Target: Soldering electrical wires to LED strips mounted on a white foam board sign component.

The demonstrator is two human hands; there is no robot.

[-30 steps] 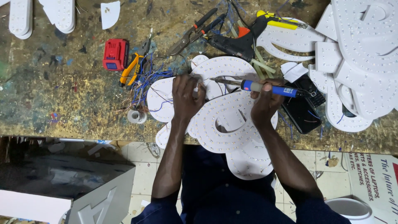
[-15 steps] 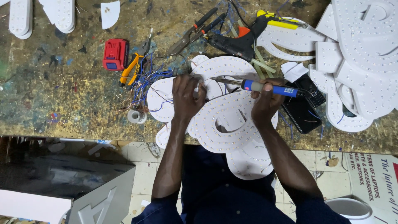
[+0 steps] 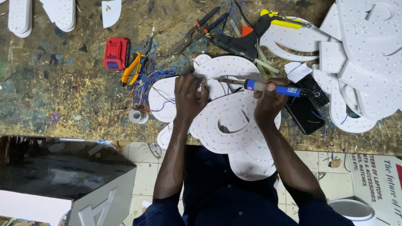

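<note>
Right hand (image 3: 268, 100) fingers clenched round the blue-handled soldering iron (image 3: 268, 86), tip pointing left over the white LED-studded letter panel (image 3: 234, 121) lying at the near edge of the paint-stained workbench (image 3: 63, 96). Left hand (image 3: 189, 94) pressed on the panel, fingertips pinching thin wire by the iron tip. Black glue gun (image 3: 238, 44), red battery pack (image 3: 116, 53) and yellow pliers (image 3: 132, 67) lie beyond; black phone (image 3: 303, 111) just right.

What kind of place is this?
Probably a sign-making workshop: white letter panels studded with small lights, a soldering iron in the right hand, pliers on a paint-stained workbench.
</note>
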